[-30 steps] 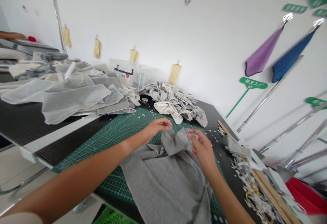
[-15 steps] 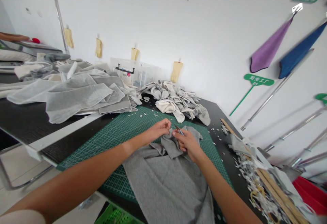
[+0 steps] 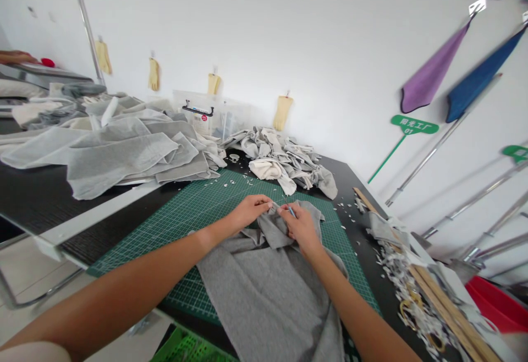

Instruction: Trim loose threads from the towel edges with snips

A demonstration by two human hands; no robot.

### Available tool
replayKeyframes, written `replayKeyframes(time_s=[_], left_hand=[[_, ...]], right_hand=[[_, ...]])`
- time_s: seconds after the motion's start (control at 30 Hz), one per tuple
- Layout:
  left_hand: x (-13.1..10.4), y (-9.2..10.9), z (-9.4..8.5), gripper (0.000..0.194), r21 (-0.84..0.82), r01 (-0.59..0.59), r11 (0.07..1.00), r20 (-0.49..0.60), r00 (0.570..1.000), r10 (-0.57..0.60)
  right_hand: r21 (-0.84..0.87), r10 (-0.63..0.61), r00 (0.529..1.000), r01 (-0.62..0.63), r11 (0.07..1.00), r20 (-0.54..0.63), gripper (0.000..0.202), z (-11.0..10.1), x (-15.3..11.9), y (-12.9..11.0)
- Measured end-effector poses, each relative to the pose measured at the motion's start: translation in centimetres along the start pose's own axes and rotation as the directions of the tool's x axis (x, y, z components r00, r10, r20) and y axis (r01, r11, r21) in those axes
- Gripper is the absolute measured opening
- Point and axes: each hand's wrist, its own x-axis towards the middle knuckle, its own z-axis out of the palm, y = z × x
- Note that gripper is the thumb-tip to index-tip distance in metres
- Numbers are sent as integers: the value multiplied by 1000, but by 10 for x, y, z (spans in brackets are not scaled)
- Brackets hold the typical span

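Note:
A grey knit cloth [image 3: 268, 290] lies over the green cutting mat [image 3: 198, 208] and hangs down toward me past the table's front edge. My left hand [image 3: 252, 210] is closed, pinching a gathered edge of this cloth between thumb and fingers. Close beside it, my right hand [image 3: 303, 227] is also closed on the bunched fabric. It holds a small pointed metal tool [image 3: 292, 212] with a bluish body, possibly thread snips. Most of the tool is hidden by the fingers, and its tips are hard to make out at the fabric.
Behind the mat lies a heap of grey and white pieces [image 3: 284, 158]; large grey cloths [image 3: 124, 147] are piled left. Scraps, gold-handled scissors [image 3: 410, 307] and a wooden strip [image 3: 445, 312] line the right edge. A green basket [image 3: 190, 348] stands below; another person's hand [image 3: 18, 56] is far left.
My fingertips have come slightly closer together at the fabric edge. The tool's dark tips, visible earlier, have swung down toward the cloth. The whole view has shifted a little.

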Motion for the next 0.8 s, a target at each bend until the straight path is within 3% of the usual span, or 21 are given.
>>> replayKeyframes(time_s=[0.07,0.2,0.47,0.67,0.8], left_hand=[[-2,0,0,32,-17,41,999,-13,999,-41],[-5,-5,-1,37,-44,106,993,75,992,-103],[-1,-5,-4,31,52,-18,998,-19,1000,19],[-3,-5,-3,32,0,-22,1000,9,1000,22],[-5,-3,-2,31,-32,-25,999,47,999,26]], right_hand=[[-55,-35,999,36,998,7,27,2,-2,2],[-97,-66,998,64,993,-11,23,6,-5,6],[-38,-73,996,72,997,-41,36,9,-7,12],[-143,-222,974,214,966,-42,44,14,-13,5],[-151,-218,975,210,966,-34,44,16,-17,5]])
